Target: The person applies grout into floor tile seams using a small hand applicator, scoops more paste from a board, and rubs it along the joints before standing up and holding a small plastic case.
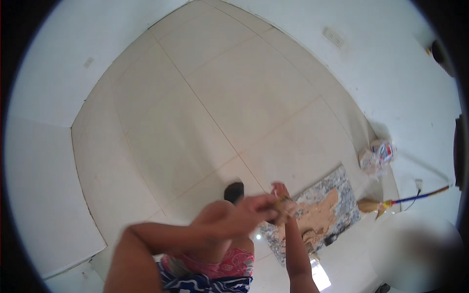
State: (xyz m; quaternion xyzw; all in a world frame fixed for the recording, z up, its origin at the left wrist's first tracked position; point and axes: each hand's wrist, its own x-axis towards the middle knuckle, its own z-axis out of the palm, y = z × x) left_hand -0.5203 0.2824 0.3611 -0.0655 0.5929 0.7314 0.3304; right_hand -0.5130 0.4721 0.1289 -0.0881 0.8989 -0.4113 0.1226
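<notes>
My left hand (259, 206) reaches across my body to my right wrist, its fingers closed and blurred by motion. Between them and the wrist shows a yellowish-brown lump (282, 210), whose kind I cannot make out. Just beyond it my right hand (280, 189) is partly covered, its visible fingers apart and holding nothing that I can see. Beneath my right forearm lies a grey speckled stone-patterned slab (348, 188), with orange-brown clay-like paste (320, 212) spread unevenly over it. A small dark object (330, 239) rests at the slab's near right edge.
Right of the slab lies a short broom (373, 205) with a blue handle. Plastic-wrapped packages (378, 155) stand by the right wall, which carries a socket (333, 36). A blurred whitish round shape (415, 249) fills the lower right. Pale tiles (205, 97) cover the floor.
</notes>
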